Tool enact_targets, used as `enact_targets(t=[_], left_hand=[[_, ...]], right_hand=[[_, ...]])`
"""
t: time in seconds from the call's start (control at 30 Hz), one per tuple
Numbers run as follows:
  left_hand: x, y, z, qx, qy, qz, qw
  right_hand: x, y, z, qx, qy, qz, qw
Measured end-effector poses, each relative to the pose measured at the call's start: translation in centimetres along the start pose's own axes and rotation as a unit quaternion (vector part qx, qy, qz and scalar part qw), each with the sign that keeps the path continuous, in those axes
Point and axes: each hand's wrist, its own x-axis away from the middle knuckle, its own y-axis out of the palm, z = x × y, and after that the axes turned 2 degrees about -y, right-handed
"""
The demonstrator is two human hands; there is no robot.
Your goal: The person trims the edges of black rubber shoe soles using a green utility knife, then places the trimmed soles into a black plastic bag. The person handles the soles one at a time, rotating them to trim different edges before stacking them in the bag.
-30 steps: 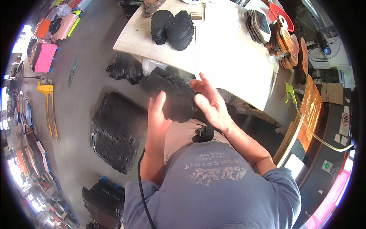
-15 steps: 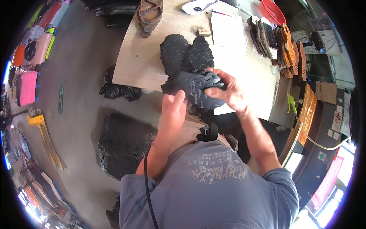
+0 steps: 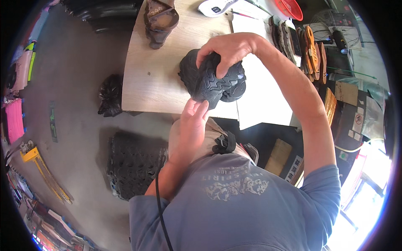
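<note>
A black rubber shoe sole (image 3: 210, 85) with zigzag tread is held tilted at the table's near side, tread facing up. My right hand (image 3: 229, 50) arches over its far part, fingers and thumb closed on its two sides. At its near end, my left hand (image 3: 195, 117) pinches the tip between thumb and fingers. Behind and under it are more black soles (image 3: 188, 62), partly covered by the held one and by my right hand. How many there are I cannot tell.
The pale wooden table (image 3: 144, 83) carries white paper (image 3: 259, 96), a brown sandal-shaped piece (image 3: 161, 23), a white sole (image 3: 214, 7) and a row of brown soles (image 3: 311, 50). A red basin (image 3: 291, 9) is at the back right. A black stack (image 3: 136, 163) lies on the floor.
My right hand has swung from the sole's right side to over its far part. The sole has turned to point toward me, and my left hand now grips its near tip.
</note>
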Motion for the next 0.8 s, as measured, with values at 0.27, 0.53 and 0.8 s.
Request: enact_targets(t=[0.27,0.53,0.8], left_hand=[[-1.5,-1.3,2.4,-0.134,-0.098,0.018,0.986],[-3.6,-2.7,3.9,-0.497,-0.049,-0.002,0.866],[-2.8,-1.8,5.4,-0.671,0.137,0.071,0.726]], right_hand=[[-4.8,-1.4,-0.1,0.023,0.048,-0.091,0.994],[-3.6,0.2,0.5,0.049,0.041,-0.009,0.998],[-1.4,3.0,2.0,0.123,-0.040,0.224,0.966]])
